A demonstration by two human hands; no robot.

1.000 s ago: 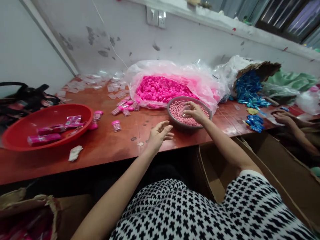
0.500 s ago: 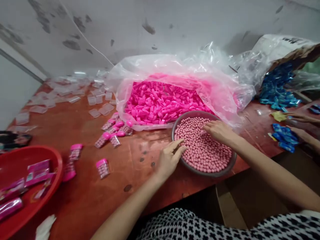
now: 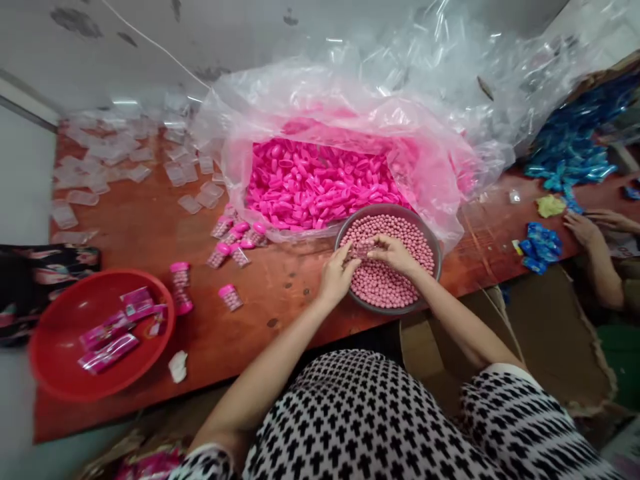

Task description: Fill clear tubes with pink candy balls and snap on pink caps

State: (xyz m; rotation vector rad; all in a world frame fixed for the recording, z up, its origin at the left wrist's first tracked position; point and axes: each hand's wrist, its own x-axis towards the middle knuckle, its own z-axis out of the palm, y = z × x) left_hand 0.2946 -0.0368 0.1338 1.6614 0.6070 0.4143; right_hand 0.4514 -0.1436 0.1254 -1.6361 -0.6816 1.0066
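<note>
**Bare left hand (image 3: 336, 275) and bare right hand (image 3: 395, 255) close together over a round grey bowl (image 3: 438, 261) of small pink balls (image 3: 393, 293)**

Nearest: black-and-white cross-patterned top (image 3: 370, 413), cut off below. Left of and below bowl, pink glossy packets (image 3: 150, 463) in a carton, mostly out of view. Below right, brown cardboard box (image 3: 540, 340), partly behind the right forearm.

Fingers bent, fingertips nearly meeting above the balls. Small see-through shape (image 3: 361, 249) between them, blurred; cannot tell which hand grips it, or whether either does. Hands mask part of the balls.

Bowl stands by the near edge of a worn, spotted red-brown table (image 3: 270, 293). Left of it: pink-capped clear container (image 3: 231, 297) of balls, lying alone; a cluster of similar containers (image 3: 235, 243) beyond; far left, shallow red plastic basin (image 3: 65, 340) holding pink packets, white crumpled scrap (image 3: 178, 367) beside it.

Right of bowl: small heap of blue packets (image 3: 541, 248), yellow scrap (image 3: 550, 206), another person's hands (image 3: 583, 230), their work unclear.

Just behind bowl: translucent plastic bag (image 3: 260, 87) of bright pink caps (image 3: 310, 187), its folds clouding the right part. Behind left, scattered clear plastic boxes (image 3: 100, 163). Farthest, scuffed grey wall (image 3: 240, 33).
</note>
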